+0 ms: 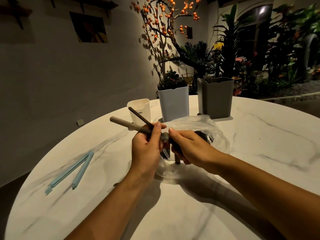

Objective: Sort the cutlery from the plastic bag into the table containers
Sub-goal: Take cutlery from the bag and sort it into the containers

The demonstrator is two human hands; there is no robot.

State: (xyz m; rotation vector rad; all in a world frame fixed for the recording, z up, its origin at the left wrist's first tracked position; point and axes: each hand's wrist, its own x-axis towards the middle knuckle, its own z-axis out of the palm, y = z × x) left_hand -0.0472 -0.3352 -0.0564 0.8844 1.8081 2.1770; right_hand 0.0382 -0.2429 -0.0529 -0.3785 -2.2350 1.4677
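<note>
So the person is mid-sort here, both hands working right over the plastic bag [195, 129], which is lying crumpled on the bench [242, 153] just in front of the three containers. The left hand [147, 144] is curling around two pieces of cutlery, a thick grey handle [124, 124] and a thinner dark handle [138, 116], both sticking out up and to the left of the bag. The right hand [188, 148] is gripping another dark piece [177, 160] right at the bag's mouth, handle end pointing down.

Behind the bag are sitting the white container [140, 110], the light blue container [174, 103] and the grey container [216, 97], the grey one already holding a few pieces. A blue bag clip [72, 172] is lying well left of the bag.

My take: separating by type in the hands first is smart, but I'd be dropping one piece per container, handle down, instead of juggling three.
</note>
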